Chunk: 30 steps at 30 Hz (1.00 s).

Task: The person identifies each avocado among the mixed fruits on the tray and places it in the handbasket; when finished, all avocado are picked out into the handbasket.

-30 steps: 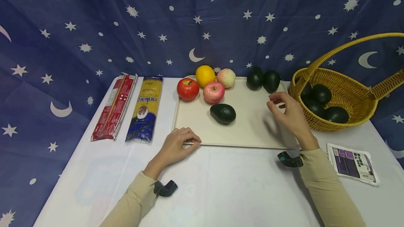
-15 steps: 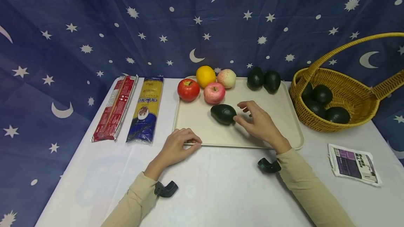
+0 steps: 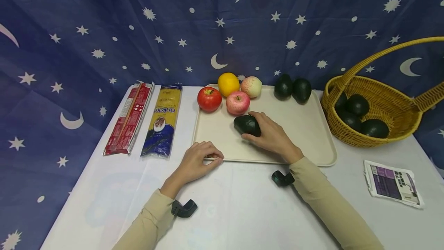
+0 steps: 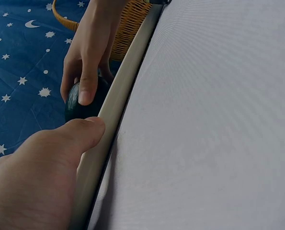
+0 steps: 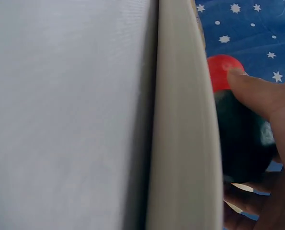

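My right hand (image 3: 272,134) holds a dark green avocado (image 3: 244,124) over the middle of the cream tray (image 3: 295,142), thumb on the near side and fingers round the far side. In the right wrist view the avocado (image 5: 243,139) lies between thumb and fingers; whether it still touches the tray is hidden. My left hand (image 3: 195,165) grips the tray's front rim near its left corner, its thumb along the rim (image 4: 118,103) in the left wrist view. Behind the held avocado sit a pink apple (image 3: 237,103), a red tomato (image 3: 209,99), an orange (image 3: 228,84) and a peach (image 3: 251,86).
Two more avocados (image 3: 292,89) lie at the tray's back right. A wicker basket (image 3: 395,99) with a tall handle holds several avocados at right. A white-and-purple packet (image 3: 393,183) lies in front of it. Red packages (image 3: 130,119) and a spaghetti packet (image 3: 162,120) lie left.
My right hand has moved left from beside the basket to the lone avocado and taken hold of it. The left hand has stayed at the tray's rim.
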Each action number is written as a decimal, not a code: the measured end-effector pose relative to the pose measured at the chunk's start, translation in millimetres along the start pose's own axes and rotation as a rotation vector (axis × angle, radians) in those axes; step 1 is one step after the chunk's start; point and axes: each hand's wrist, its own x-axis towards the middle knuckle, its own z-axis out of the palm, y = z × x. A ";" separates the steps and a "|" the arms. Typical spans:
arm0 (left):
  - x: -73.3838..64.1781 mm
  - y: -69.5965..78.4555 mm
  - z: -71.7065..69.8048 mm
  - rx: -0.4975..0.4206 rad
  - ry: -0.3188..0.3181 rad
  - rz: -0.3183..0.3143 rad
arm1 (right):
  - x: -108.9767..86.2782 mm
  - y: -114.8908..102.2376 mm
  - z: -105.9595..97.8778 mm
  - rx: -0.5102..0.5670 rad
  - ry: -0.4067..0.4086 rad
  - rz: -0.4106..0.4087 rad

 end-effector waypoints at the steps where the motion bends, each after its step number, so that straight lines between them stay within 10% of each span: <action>1: 0.2 0.1 0.2 0.001 -0.001 0.002 | 1.6 -0.2 0.8 -0.009 -0.001 -0.001; 30: -0.6 0.4 0.5 0.018 0.001 -0.010 | -6.9 22.7 -27.9 0.087 0.183 0.020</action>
